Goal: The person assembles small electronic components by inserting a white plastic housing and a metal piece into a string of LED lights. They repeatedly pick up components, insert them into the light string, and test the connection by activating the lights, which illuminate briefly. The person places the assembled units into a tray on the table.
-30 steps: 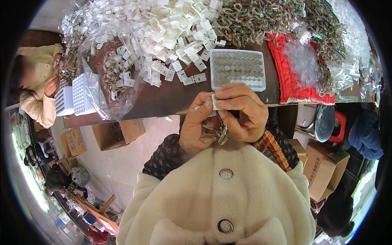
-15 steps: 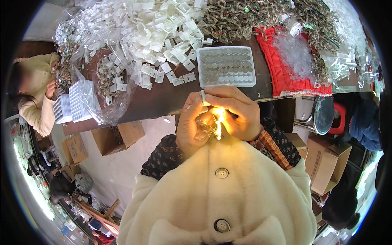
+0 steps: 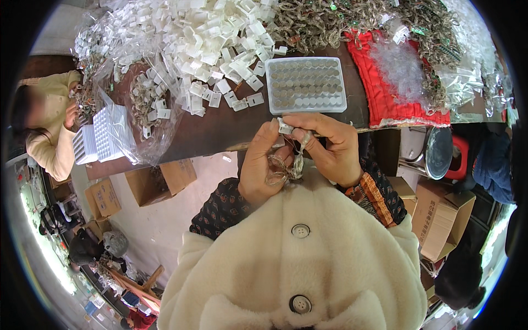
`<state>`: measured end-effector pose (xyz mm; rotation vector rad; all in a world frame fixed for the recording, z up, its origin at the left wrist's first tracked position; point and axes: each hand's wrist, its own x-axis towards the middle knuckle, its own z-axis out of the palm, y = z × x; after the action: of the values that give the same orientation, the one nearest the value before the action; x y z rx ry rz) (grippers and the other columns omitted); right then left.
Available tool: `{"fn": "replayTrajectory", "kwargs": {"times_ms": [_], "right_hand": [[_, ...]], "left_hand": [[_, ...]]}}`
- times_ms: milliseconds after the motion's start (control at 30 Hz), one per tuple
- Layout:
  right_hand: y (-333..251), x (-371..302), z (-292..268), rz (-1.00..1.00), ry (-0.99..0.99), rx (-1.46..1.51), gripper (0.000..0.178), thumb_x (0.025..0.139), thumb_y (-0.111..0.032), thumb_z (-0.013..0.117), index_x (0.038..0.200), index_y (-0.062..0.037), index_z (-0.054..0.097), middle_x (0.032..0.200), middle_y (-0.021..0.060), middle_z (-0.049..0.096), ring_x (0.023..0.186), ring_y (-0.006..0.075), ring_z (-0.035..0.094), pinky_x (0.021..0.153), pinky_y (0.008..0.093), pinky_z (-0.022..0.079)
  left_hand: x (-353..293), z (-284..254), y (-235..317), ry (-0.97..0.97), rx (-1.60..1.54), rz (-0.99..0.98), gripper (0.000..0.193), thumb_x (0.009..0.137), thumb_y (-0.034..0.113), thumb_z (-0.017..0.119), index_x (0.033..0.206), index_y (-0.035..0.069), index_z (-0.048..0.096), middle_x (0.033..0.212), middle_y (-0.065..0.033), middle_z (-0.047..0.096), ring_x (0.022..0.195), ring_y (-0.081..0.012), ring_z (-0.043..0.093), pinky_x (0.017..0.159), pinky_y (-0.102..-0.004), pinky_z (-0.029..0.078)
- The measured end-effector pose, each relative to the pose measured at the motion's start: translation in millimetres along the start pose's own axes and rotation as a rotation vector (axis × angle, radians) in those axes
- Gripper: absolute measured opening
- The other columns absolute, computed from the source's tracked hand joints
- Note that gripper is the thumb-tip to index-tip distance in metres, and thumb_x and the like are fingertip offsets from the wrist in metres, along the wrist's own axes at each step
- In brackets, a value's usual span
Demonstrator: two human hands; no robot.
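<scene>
Close in front of my chest, both hands meet over a small white plastic battery case (image 3: pixel 284 127) of a wire light string. My left hand (image 3: pixel 257 162) pinches the case from its left side, and coils of thin wire (image 3: pixel 286 169) loop by its fingers. From the right, my right hand (image 3: pixel 336 151) has its fingertips on the case, with part of the bundled wire under its thumb. The string is unlit. Just beyond my hands, a clear plastic tray (image 3: pixel 314 110) lies on the table, holding rows of round silvery coin cells.
White plastic cases (image 3: pixel 214 44) are heaped at the back left, and bundled light strings (image 3: pixel 313 25) at the back right. A red cloth (image 3: pixel 379 104) drapes over the table edge. White slotted trays (image 3: pixel 110 135) stand left, near a co-worker (image 3: pixel 52 126). Cardboard boxes (image 3: pixel 159 184) sit below.
The light string glowed bright yellow between my hands and is now dark. My right hand has shifted slightly right, and the white case has tilted and moved a little right.
</scene>
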<state>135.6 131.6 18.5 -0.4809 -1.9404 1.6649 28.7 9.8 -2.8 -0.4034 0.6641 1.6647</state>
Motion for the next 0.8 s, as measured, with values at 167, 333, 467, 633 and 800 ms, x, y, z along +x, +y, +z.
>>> {"fn": "replayTrajectory", "kwargs": {"times_ms": [167, 333, 467, 633, 800], "right_hand": [[-1.0, 0.9, 2.2, 0.183, -0.007, 0.001, 0.021, 0.086, -0.002, 0.072, 0.107, -0.0016, 0.072, 0.104, 0.0120, 0.073, 0.097, 0.0176, 0.070, 0.083, 0.0292, 0.054], [-0.3, 2.9, 4.2, -0.018, 0.053, -0.038, 0.019, 0.084, -0.001, 0.073, 0.103, -0.0004, 0.071, 0.104, 0.0119, 0.073, 0.095, 0.0187, 0.070, 0.083, 0.0299, 0.054], [-1.2, 2.1, 3.6, -0.009, 0.049, -0.115, 0.017, 0.084, -0.001, 0.072, 0.101, 0.0003, 0.071, 0.103, 0.0120, 0.073, 0.095, 0.0200, 0.070, 0.084, 0.0313, 0.054], [-7.7, 3.7, -4.4, 0.199, 0.047, 0.307, 0.021, 0.088, 0.000, 0.069, 0.109, 0.0001, 0.070, 0.105, 0.0089, 0.069, 0.097, 0.0153, 0.066, 0.086, 0.0271, 0.051], [-16.4, 9.9, -13.8, -0.241, -0.058, -0.328, 0.034, 0.083, 0.004, 0.071, 0.116, 0.0016, 0.065, 0.101, 0.0120, 0.069, 0.090, 0.0203, 0.069, 0.078, 0.0299, 0.055]], "left_hand": [[-1.5, 1.1, 0.9, -0.052, -0.030, -0.060, 0.017, 0.100, 0.032, 0.060, 0.102, 0.015, 0.059, 0.069, 0.0028, 0.054, 0.054, -0.0052, 0.049, 0.047, -0.0203, 0.043], [-4.0, 3.4, 1.2, -0.022, 0.039, 0.035, 0.020, 0.099, 0.031, 0.062, 0.102, 0.012, 0.058, 0.087, 0.0007, 0.061, 0.067, -0.0051, 0.056, 0.056, -0.0207, 0.048], [2.1, 2.0, 0.0, -0.065, 0.018, 0.032, 0.018, 0.100, 0.028, 0.061, 0.097, 0.011, 0.056, 0.083, -0.0011, 0.060, 0.060, -0.0034, 0.051, 0.052, -0.0191, 0.044], [-2.0, 2.6, 2.1, -0.254, 0.088, 0.196, 0.013, 0.100, 0.021, 0.061, 0.101, 0.009, 0.057, 0.071, -0.0020, 0.057, 0.055, -0.0033, 0.047, 0.046, -0.0202, 0.038], [-6.1, 11.9, -0.6, -0.096, 0.293, 0.479, 0.023, 0.094, 0.008, 0.067, 0.114, -0.001, 0.061, 0.088, -0.0053, 0.067, 0.062, -0.0035, 0.052, 0.053, -0.0181, 0.042]]}}
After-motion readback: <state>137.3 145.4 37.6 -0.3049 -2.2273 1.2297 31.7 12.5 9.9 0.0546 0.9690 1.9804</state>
